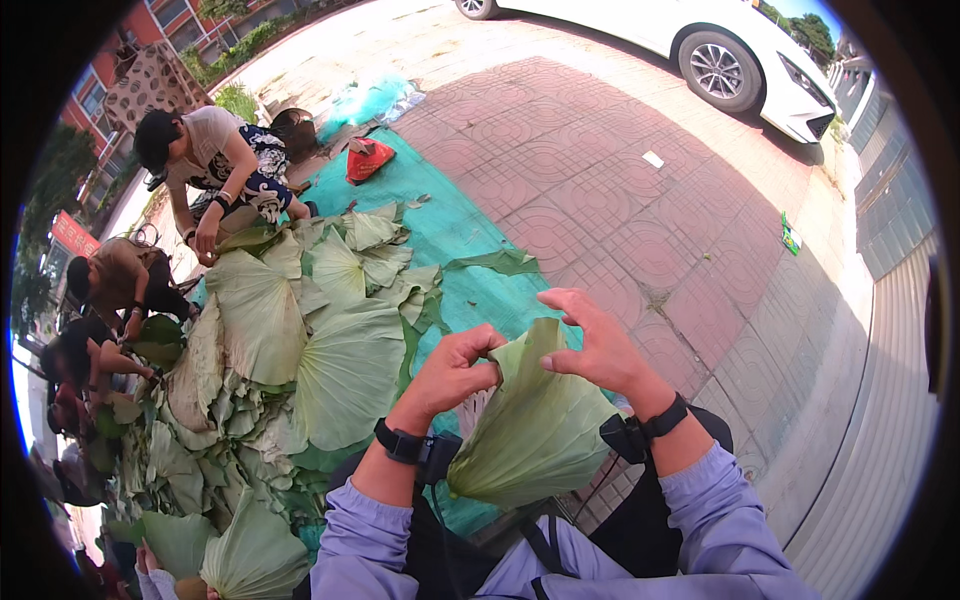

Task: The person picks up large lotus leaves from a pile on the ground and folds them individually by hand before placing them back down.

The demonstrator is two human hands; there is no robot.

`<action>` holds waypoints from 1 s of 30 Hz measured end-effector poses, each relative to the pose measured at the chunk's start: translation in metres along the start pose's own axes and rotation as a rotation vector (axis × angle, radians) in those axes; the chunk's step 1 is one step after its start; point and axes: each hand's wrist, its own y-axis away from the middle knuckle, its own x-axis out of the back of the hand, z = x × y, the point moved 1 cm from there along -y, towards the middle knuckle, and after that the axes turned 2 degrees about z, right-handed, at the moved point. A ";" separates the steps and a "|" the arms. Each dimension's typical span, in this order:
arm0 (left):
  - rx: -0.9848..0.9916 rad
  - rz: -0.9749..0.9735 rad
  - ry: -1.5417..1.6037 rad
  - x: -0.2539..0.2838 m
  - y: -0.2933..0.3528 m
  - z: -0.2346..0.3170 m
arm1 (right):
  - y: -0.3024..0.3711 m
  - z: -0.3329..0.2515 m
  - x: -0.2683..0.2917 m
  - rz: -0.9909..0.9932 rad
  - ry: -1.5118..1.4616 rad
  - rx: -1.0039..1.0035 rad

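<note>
Holds a leaf [535, 430] at 5 o'clock from mid-view. Pinches the leaf's 11 o'clock edge with the left hand [455, 368], with fingers clamped on it. Spreads the right hand [605, 345] at the leaf's 1 o'clock, with fingers apart from thumb; cannot tell whether the thumb touches. Has a pile [345, 370] of leaves at 9 o'clock, on a teal sheet [480, 300], and a bag [368, 162] at 11.

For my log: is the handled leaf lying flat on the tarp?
No, the leaf tilts steeply, its top between the left hand and right hand.
</note>
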 end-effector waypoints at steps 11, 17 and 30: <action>0.001 0.018 -0.159 0.005 0.004 -0.008 | 0.008 -0.009 -0.014 -0.434 -0.374 -0.315; 0.005 0.064 -0.072 0.002 0.003 -0.009 | 0.013 0.006 -0.020 -0.675 -0.130 -0.342; 0.004 -0.330 -0.296 -0.011 -0.002 -0.024 | 0.018 -0.019 0.029 -0.784 -0.557 -0.359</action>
